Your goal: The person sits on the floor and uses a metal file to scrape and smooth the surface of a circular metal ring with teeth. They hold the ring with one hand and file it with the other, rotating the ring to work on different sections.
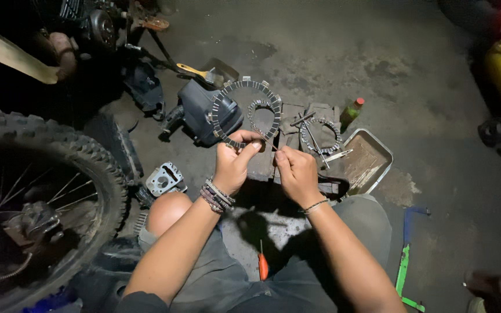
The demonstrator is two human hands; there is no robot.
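Right now my left hand (233, 165) is closed in a pinch on the bottom edge of a large toothed clutch ring (246, 113), thumb and fingers clamped on its rim so it stands up in front of me, above the concrete floor (424, 93). My right hand (298, 174) is curled shut around a thin pointed pick (269, 145), whose tip reaches toward the rim just beside my left thumb. A smaller toothed ring (263, 116) shows through the big one; whether I hold it too, I cannot tell.

As I judge it, the risk lies in that narrow pinch: only a short arc of the rim is held, so a push from the pick could twist the ring out of my fingers and drop it to the floor, or the point could skid into my thumb.

Being round, the ring has no real long axis; its flat face looks back at me, tilted slightly left, its plane nearly upright. Another ring (320, 136) lies flat on a wooden block (288, 139), beside a metal tray (369, 162).
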